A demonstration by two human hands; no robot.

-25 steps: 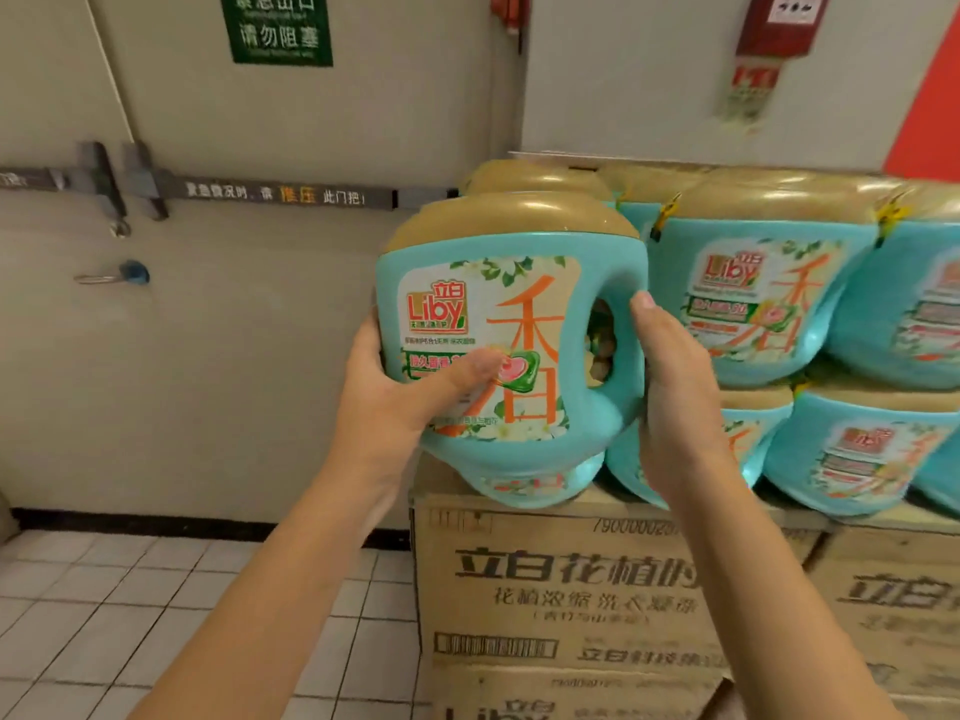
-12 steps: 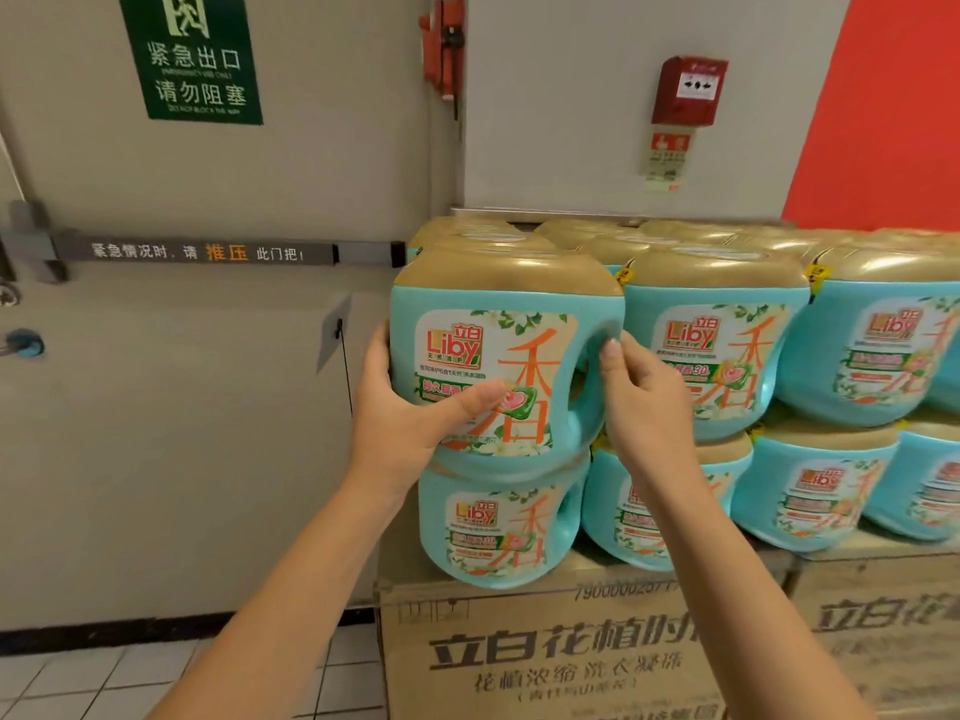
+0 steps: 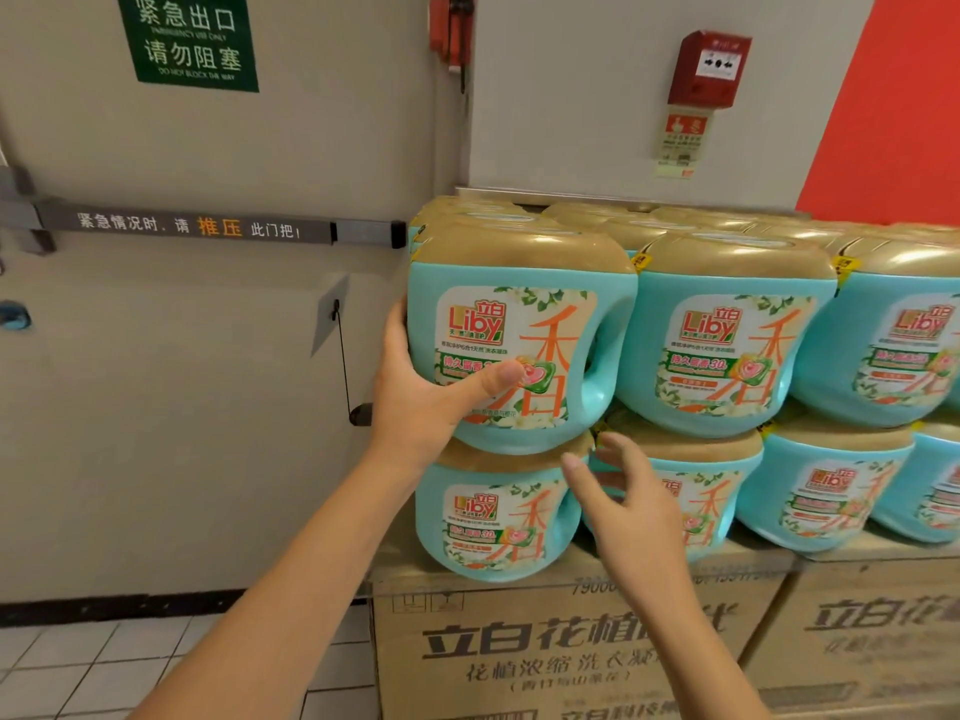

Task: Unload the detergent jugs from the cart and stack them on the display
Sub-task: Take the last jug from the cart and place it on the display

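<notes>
In the head view, the right hand (image 3: pixel 628 511) has been taken off the handle of the jug (image 3: pixel 524 324), where it was pinched half a second ago, and is now held lower, released, with fingers spread and nothing in them, in front of the bottom row. The jug has been brought down and is now seated on the lower jug (image 3: pixel 493 517), at the left end of the top row of the display. The left hand (image 3: pixel 415 402) is still kept on it: the jug's left side is grasped, with the thumb laid across the label. The next jug (image 3: pixel 727 350) is set just beside it on the right, and further jugs are stacked behind and to the right in two tiers. The whole stack is carried by printed cartons (image 3: pixel 545 646). To the left a grey door (image 3: pixel 182 356) is seen with a push bar (image 3: pixel 208 228) and a green sign (image 3: pixel 192 39); a red alarm (image 3: pixel 709 70) is fixed to the wall behind the stack, and a tiled floor (image 3: pixel 78 667) is seen below. The held jug is teal with a rounded gold lid, a built-in handle on its right side, and a label marked "Liby" with large orange characters and a pink heart.
</notes>
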